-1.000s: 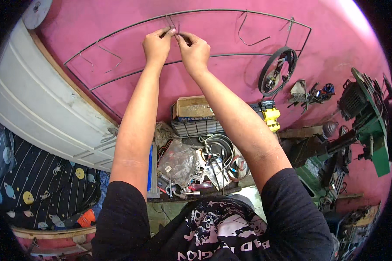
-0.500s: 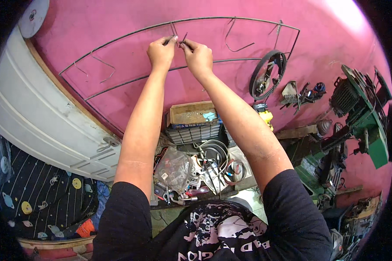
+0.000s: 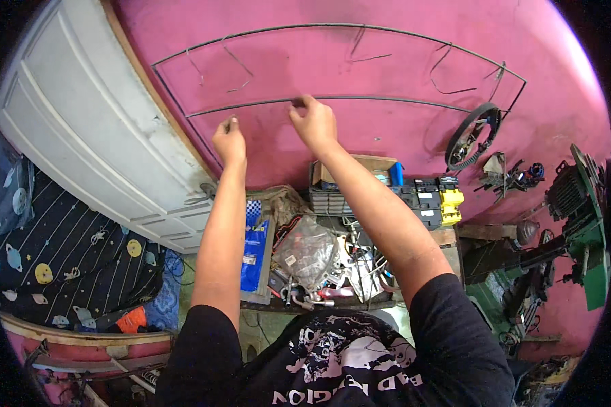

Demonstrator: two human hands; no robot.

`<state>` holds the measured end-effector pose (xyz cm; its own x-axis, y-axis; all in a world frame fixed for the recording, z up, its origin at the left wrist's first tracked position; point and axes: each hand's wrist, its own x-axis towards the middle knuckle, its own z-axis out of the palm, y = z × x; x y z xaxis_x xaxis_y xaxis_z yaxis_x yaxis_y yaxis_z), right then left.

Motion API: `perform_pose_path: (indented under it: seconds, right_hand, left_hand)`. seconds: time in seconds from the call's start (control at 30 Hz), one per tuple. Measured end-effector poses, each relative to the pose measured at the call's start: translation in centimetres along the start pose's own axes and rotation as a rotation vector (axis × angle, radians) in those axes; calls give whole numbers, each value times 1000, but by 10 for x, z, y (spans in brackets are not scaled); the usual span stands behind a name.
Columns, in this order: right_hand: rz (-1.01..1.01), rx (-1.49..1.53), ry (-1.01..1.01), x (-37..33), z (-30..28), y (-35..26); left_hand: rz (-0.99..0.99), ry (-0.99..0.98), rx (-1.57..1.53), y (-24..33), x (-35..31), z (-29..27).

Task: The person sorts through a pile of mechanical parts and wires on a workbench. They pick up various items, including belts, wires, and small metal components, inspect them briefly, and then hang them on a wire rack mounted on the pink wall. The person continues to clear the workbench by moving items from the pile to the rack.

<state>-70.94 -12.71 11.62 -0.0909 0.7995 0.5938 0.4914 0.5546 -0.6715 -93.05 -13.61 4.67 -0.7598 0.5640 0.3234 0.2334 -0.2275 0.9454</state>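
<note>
Bent wire hooks hang from a long, curved black metal rod rack (image 3: 271, 28) on the pink wall. The middle hook (image 3: 370, 58) hangs free, above and to the right of my hands. My left hand (image 3: 229, 141) is raised below the lower rod, its fingers curled against the thumb. Whatever they may hold is hidden. Close to the lower rod is my right hand (image 3: 316, 127), fingers loosely bent, with a gap between thumb and forefinger. No object shows in it. I cannot tell whether it touches the rod. A black toothed belt loop (image 3: 453, 152) hangs at the rack's right end.
Below my arms, a workbench holds a clear plastic bag (image 3: 307, 254), metal parts, a blue packet (image 3: 254, 258) and yellow-and-black cases (image 3: 449, 207). A white door (image 3: 95, 115) stands left. Green machinery (image 3: 584, 237) is at right.
Both hands have left the middle wire hook, moving down and apart. That hook now ends in a sideways bend. The view has shifted left, showing more of the door and bench.
</note>
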Motion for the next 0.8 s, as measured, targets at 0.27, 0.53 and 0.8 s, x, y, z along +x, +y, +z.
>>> perform_pose_path:
  seconds: [0.27, 0.53, 0.8]
  right_hand:
    - [-458, -136, 50, 25, 48, -63]
    - [-444, -266, 139, 38, 57, -56]
    - [-439, -254, 195, 37, 28, -52]
  left_hand:
    - [16, -412, -82, 77, 55, -1]
    - [101, -560, -256, 102, 72, 36]
    - [414, -420, -22, 130, 57, 56]
